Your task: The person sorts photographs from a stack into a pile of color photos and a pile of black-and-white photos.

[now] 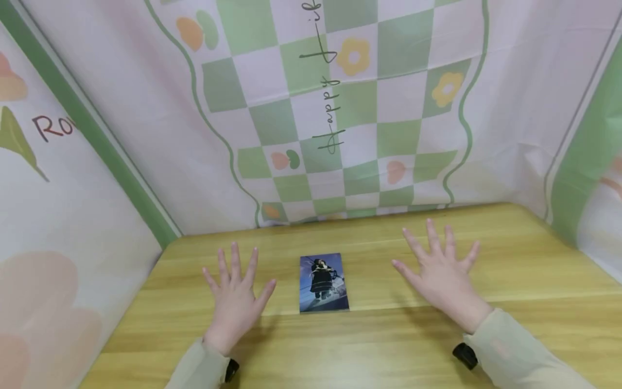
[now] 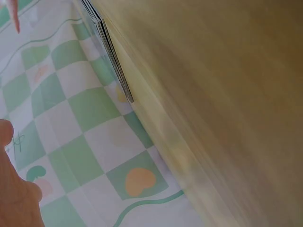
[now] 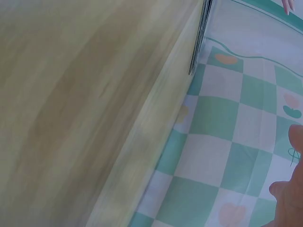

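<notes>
A thin rectangular picture card stack [image 1: 323, 283] lies flat on the wooden table, its top printed with a dark-clothed figure against blue. Several thin layers show along its edge [image 2: 112, 56] in the left wrist view. To its left my left hand [image 1: 235, 305] is held over the table, fingers straight and spread, palm down. My right hand [image 1: 443, 278] is spread the same way on the other side. Both hands hold nothing and stand apart from the stack. In the right wrist view, part of the right hand [image 3: 289, 196] shows at the right edge.
The wooden table [image 1: 369, 346] runs back to a hanging cloth [image 1: 359, 108] with green and white checks, flowers and lettering. Printed cloth panels [image 1: 44, 227] also rise at the left and right sides. Dark wrist devices [image 1: 465, 355] sit under the sleeves.
</notes>
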Action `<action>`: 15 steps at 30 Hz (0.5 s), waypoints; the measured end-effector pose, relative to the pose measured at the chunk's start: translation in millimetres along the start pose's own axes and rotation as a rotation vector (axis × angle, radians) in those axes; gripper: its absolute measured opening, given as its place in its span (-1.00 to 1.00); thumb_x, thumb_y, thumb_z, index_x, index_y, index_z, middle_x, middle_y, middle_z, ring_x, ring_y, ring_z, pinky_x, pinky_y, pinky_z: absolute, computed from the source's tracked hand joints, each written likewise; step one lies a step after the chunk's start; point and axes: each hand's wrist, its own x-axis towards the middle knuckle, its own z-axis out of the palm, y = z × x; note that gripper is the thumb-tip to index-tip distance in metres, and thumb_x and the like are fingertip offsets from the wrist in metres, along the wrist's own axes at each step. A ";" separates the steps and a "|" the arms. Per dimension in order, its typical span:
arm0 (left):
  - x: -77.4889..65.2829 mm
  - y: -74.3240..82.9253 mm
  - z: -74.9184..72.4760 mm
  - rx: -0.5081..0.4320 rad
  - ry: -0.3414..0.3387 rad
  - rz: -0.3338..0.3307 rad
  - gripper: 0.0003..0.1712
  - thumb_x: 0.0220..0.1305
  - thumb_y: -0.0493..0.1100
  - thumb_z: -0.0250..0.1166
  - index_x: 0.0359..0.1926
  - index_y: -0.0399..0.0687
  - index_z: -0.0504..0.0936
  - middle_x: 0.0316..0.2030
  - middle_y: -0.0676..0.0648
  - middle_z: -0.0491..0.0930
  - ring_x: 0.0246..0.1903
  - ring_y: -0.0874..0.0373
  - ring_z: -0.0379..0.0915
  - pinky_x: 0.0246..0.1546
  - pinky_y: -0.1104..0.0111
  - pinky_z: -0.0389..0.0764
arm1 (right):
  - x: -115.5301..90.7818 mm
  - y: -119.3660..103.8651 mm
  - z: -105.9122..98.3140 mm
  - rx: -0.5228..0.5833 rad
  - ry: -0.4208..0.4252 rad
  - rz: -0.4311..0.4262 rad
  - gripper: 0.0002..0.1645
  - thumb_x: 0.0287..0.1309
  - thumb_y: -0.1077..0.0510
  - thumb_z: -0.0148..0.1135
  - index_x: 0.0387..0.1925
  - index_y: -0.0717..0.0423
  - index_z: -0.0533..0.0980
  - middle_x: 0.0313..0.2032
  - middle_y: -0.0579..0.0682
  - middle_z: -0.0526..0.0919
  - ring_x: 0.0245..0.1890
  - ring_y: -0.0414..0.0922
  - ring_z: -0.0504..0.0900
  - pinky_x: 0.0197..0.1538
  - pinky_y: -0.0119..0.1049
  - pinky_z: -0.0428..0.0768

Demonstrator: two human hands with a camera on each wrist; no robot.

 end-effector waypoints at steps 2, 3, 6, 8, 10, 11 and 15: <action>1.2 1.3 0.2 -0.004 -0.011 -0.001 -0.14 0.32 0.35 -0.09 0.48 0.08 -0.06 0.46 -0.22 -0.52 0.39 -0.25 -0.76 0.22 -0.32 -0.67 | -0.3 -1.7 0.2 0.004 -0.008 -0.003 -0.12 0.29 -0.44 -0.30 0.48 -0.13 -0.10 0.44 0.31 -0.40 0.35 0.47 -0.47 0.08 0.45 -0.75; 1.6 2.0 0.0 -0.003 -0.015 0.000 -0.14 0.32 0.35 -0.09 0.48 0.09 -0.07 0.46 -0.22 -0.52 0.39 -0.25 -0.76 0.22 -0.32 -0.67 | -0.2 -2.7 0.3 0.005 -0.010 -0.005 -0.12 0.29 -0.43 -0.30 0.48 -0.13 -0.11 0.44 0.31 -0.39 0.35 0.47 -0.47 0.08 0.46 -0.73; 2.8 3.5 -0.7 -0.002 -0.027 0.001 -0.14 0.33 0.35 -0.09 0.48 0.10 -0.08 0.46 -0.22 -0.52 0.39 -0.26 -0.76 0.22 -0.32 -0.67 | 0.8 -6.2 0.6 0.011 -0.016 -0.012 -0.12 0.29 -0.43 -0.29 0.48 -0.13 -0.10 0.44 0.32 -0.37 0.35 0.46 -0.48 0.09 0.45 -0.74; 3.6 4.5 -1.3 0.003 -0.028 0.002 -0.14 0.33 0.35 -0.09 0.48 0.10 -0.09 0.46 -0.23 -0.51 0.39 -0.27 -0.74 0.22 -0.32 -0.66 | 1.8 -8.8 1.1 0.013 -0.017 -0.017 -0.12 0.29 -0.43 -0.29 0.48 -0.13 -0.09 0.44 0.33 -0.34 0.36 0.45 -0.47 0.09 0.45 -0.74; 4.4 5.5 -1.9 0.002 -0.030 0.005 -0.14 0.33 0.34 -0.09 0.48 0.10 -0.09 0.46 -0.24 -0.51 0.39 -0.29 -0.73 0.22 -0.33 -0.65 | 2.7 -11.5 1.7 0.016 -0.020 -0.021 -0.12 0.29 -0.43 -0.29 0.48 -0.12 -0.08 0.44 0.33 -0.32 0.36 0.45 -0.46 0.10 0.43 -0.75; 4.6 6.4 -2.4 0.003 -0.032 0.006 -0.14 0.33 0.34 -0.09 0.48 0.10 -0.09 0.46 -0.24 -0.51 0.39 -0.29 -0.73 0.22 -0.33 -0.65 | 3.0 -13.0 2.0 0.017 -0.022 -0.023 -0.12 0.29 -0.43 -0.29 0.48 -0.12 -0.08 0.44 0.34 -0.31 0.36 0.45 -0.46 0.11 0.43 -0.74; 5.4 9.8 -3.4 -0.014 -0.040 0.010 -0.15 0.33 0.32 -0.07 0.48 0.10 -0.10 0.46 -0.23 -0.51 0.39 -0.31 -0.70 0.22 -0.32 -0.67 | 3.3 -18.9 3.3 0.018 -0.033 -0.028 -0.12 0.29 -0.43 -0.30 0.48 -0.12 -0.08 0.44 0.32 -0.33 0.36 0.45 -0.44 0.14 0.45 -0.70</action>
